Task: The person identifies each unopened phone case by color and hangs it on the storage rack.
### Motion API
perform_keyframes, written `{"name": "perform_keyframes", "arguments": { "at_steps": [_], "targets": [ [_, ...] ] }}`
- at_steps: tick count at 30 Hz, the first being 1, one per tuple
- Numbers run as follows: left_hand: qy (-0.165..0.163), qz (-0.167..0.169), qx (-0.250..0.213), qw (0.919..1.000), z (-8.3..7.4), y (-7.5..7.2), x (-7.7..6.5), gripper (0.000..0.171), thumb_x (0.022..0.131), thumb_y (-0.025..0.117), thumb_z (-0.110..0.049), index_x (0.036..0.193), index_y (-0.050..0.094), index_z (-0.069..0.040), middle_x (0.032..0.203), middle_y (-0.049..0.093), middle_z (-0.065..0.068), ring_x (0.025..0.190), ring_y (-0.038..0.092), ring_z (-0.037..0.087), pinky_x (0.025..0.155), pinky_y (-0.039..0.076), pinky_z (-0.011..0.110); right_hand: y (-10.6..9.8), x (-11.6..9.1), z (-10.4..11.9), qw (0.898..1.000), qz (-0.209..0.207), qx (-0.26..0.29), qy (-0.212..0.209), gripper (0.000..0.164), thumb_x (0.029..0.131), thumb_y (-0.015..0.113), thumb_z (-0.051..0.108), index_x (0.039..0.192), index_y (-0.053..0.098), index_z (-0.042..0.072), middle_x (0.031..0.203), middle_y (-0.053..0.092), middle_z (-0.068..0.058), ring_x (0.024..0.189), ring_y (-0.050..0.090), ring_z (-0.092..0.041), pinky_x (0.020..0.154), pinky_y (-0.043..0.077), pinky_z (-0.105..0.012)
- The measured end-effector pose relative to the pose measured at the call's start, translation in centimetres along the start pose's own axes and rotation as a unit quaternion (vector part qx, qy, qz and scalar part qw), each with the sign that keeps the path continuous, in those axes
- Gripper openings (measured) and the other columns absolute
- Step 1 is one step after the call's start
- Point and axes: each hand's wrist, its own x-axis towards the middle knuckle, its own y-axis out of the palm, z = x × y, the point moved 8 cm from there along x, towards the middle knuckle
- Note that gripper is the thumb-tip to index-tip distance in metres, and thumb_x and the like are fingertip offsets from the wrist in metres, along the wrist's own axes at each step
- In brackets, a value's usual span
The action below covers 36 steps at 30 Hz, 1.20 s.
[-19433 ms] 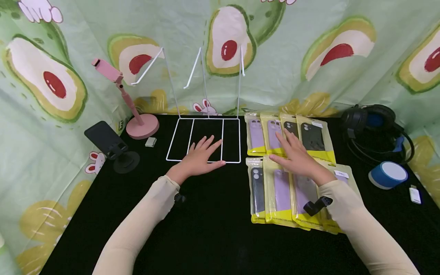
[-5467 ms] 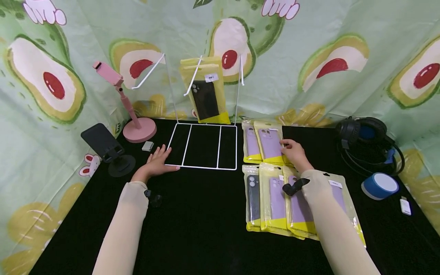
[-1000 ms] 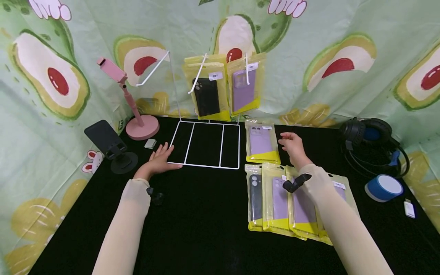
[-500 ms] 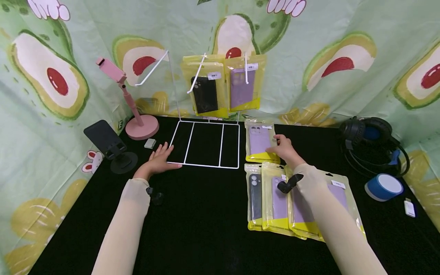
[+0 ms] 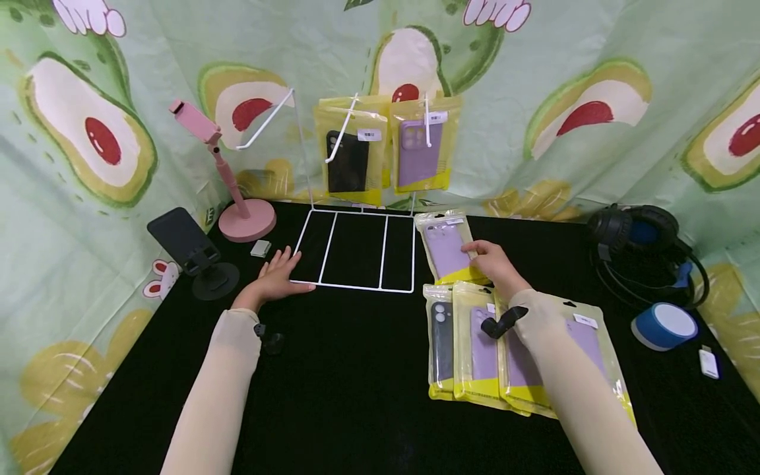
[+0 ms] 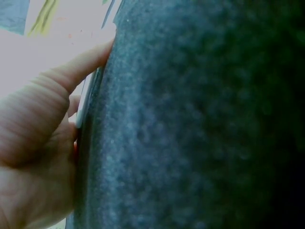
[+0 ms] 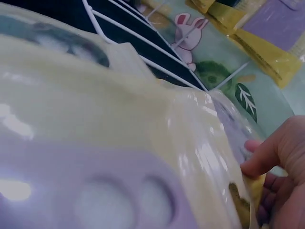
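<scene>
My right hand point(image 5: 495, 264) pinches the right edge of a bagged purple phone case point(image 5: 446, 247), which lies slightly turned on the black table beside the rack. In the right wrist view, thumb and fingers point(image 7: 271, 157) are at that bag's edge, partly behind a nearer bag. My left hand point(image 5: 271, 280) rests with straight fingers at the front left corner of the white wire rack point(image 5: 362, 287). A bagged black phone case point(image 5: 349, 161) hangs on the rack's middle hook, another bag behind it. On the right hook hangs a bagged purple phone case point(image 5: 418, 155).
Several bagged phone cases point(image 5: 483, 343) overlap below my right hand and forearm. Left of the rack stand a pink phone stand point(image 5: 246, 220), a black phone holder point(image 5: 184, 241) and a small grey block point(image 5: 260, 248). Headphones point(image 5: 638, 231), a blue speaker point(image 5: 662, 325) and a white USB stick point(image 5: 708, 363) lie right.
Since the earliest frame, bags from the upper row have come to hang on the middle and right hooks. Just now my right hand has gripped the remaining upper bag and turned it slightly left.
</scene>
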Motion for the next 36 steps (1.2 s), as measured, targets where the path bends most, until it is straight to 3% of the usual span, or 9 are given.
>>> {"name": "perform_keyframes", "arguments": {
  "at_steps": [5,10,14,18,21,26,30,33,36],
  "targets": [
    [0.002,-0.003,0.000,1.0000,-0.1,-0.1,0.0,0.100,0.084,0.062,-0.055,0.153,0.007,-0.008,0.157,-0.011,0.019,0.142,-0.016,0.035,0.110,-0.009,0.056,-1.5,-0.8,-0.4,0.998,-0.036,0.042,-0.017,0.041,0.089,0.043,-0.004,0.127,0.055,0.004,0.120,0.044,-0.015,0.104,0.040,-0.028,0.079,0.037,-0.028],
    [0.000,-0.002,0.002,1.0000,-0.1,-0.2,0.0,0.099,0.085,0.062,-0.055,0.152,0.006,-0.007,0.156,-0.011,0.019,0.142,-0.016,0.035,0.110,-0.010,0.056,-2.7,-1.6,0.0,0.994,-0.075,0.064,-0.057,0.038,0.090,0.044,-0.004,0.125,0.057,0.002,0.119,0.049,-0.013,0.100,0.042,-0.023,0.079,0.039,-0.025],
    [0.002,-0.004,0.001,1.0000,0.0,-0.2,0.2,0.099,0.085,0.062,-0.055,0.152,0.007,-0.007,0.156,-0.011,0.020,0.142,-0.016,0.036,0.110,-0.010,0.057,-3.4,-2.5,0.8,0.984,-0.106,0.114,-0.083,0.030,0.091,0.047,-0.004,0.118,0.059,0.000,0.107,0.056,-0.001,0.093,0.045,-0.016,0.076,0.041,-0.018],
    [-0.002,-0.003,0.005,1.0000,0.2,0.0,0.2,0.099,0.085,0.062,-0.054,0.152,0.007,-0.007,0.156,-0.011,0.020,0.142,-0.016,0.037,0.110,-0.010,0.057,-4.0,-3.7,2.3,0.968,-0.122,0.183,-0.124,0.023,0.091,0.050,-0.006,0.102,0.065,0.007,0.095,0.058,0.010,0.089,0.049,-0.010,0.075,0.043,-0.014],
    [-0.003,-0.004,0.005,1.0000,0.2,0.1,0.1,0.098,0.085,0.061,-0.053,0.152,0.007,-0.007,0.156,-0.011,0.020,0.142,-0.016,0.036,0.110,-0.009,0.057,-4.6,-5.0,3.8,0.942,-0.117,0.265,-0.168,0.030,0.089,0.051,-0.011,0.092,0.068,0.013,0.090,0.059,0.008,0.084,0.050,-0.011,0.072,0.045,-0.015],
    [0.000,-0.003,0.000,1.0000,0.1,0.3,0.2,0.099,0.085,0.062,-0.054,0.152,0.007,-0.006,0.156,-0.011,0.020,0.142,-0.016,0.036,0.110,-0.009,0.056,-5.5,-7.5,5.8,0.875,-0.072,0.426,-0.219,0.034,0.088,0.051,-0.016,0.088,0.072,0.011,0.086,0.058,-0.001,0.080,0.050,-0.015,0.069,0.048,-0.019],
    [-0.003,-0.004,0.003,1.0000,0.2,0.2,0.3,0.099,0.084,0.061,-0.055,0.153,0.008,-0.007,0.156,-0.011,0.020,0.142,-0.015,0.035,0.110,-0.009,0.056,-5.7,-9.7,7.3,0.823,-0.028,0.512,-0.243,0.037,0.087,0.046,-0.020,0.086,0.071,0.006,0.081,0.058,-0.004,0.076,0.053,-0.015,0.066,0.047,-0.023],
    [-0.003,-0.006,0.006,1.0000,0.3,0.2,0.3,0.099,0.084,0.061,-0.055,0.152,0.008,-0.007,0.156,-0.011,0.020,0.142,-0.015,0.036,0.110,-0.009,0.056,-5.5,-11.2,8.5,0.797,0.002,0.545,-0.258,0.037,0.087,0.043,-0.022,0.086,0.070,0.003,0.079,0.058,-0.005,0.073,0.054,-0.016,0.064,0.046,-0.024],
    [-0.001,-0.007,0.005,1.0000,0.3,0.1,0.3,0.099,0.085,0.062,-0.055,0.152,0.008,-0.006,0.156,-0.011,0.020,0.142,-0.015,0.036,0.110,-0.009,0.056,-4.9,-12.6,9.7,0.782,0.030,0.560,-0.272,0.034,0.086,0.045,-0.022,0.087,0.069,0.002,0.079,0.058,-0.007,0.073,0.054,-0.016,0.064,0.045,-0.023]
  ]
}}
